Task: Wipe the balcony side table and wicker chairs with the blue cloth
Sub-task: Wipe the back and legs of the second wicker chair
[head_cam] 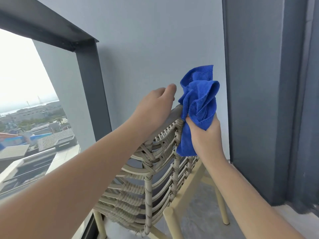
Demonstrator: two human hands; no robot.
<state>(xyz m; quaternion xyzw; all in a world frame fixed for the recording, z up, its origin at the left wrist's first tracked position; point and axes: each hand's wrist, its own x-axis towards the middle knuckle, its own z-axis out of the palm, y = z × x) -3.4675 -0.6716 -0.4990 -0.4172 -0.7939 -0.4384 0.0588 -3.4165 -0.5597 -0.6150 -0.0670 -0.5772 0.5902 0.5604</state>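
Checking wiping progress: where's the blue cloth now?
Right of centre in the head view, the blue cloth is bunched in the right hand against the wicker chair top rail.
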